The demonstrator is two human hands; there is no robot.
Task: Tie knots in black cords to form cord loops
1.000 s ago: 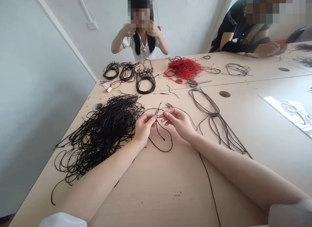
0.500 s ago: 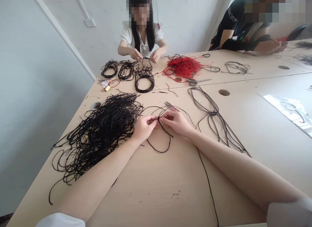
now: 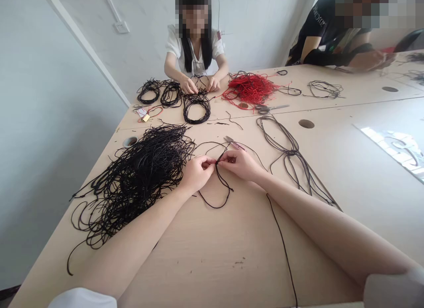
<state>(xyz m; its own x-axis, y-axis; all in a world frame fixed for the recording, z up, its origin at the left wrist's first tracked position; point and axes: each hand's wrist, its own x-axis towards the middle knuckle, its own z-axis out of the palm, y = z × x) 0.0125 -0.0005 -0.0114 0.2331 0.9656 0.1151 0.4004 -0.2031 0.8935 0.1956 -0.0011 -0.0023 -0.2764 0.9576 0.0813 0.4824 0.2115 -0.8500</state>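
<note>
Thin black cord (image 3: 221, 206) is pinched between my two hands at the middle of the table, its loop hanging toward me. My left hand (image 3: 199, 172) is closed, thumb and fingertips on the cord. Closed the same way, my right hand (image 3: 239, 163) grips the cord just beside it, the fingertips nearly touching. A long tail of the cord (image 3: 281, 237) runs under my right forearm to the table's near edge. Behind my right hand lies a small pair of snips (image 3: 229, 139), partly hidden. A big heap of black cords (image 3: 142, 175) spreads left of my left hand.
A bundle of dark cord (image 3: 291, 152) lies to the right. Farther back are coiled black cords (image 3: 197, 111), a red cord pile (image 3: 250, 88) and scissors (image 3: 265, 109). A person (image 3: 195, 47) sits opposite, hands on cords; another person (image 3: 318, 34) sits at the back right.
My hands keep nearly the same place, still pinching the cord, whose upper part now stands up more between them. The person opposite has lowered their hands to the coil in front.
</note>
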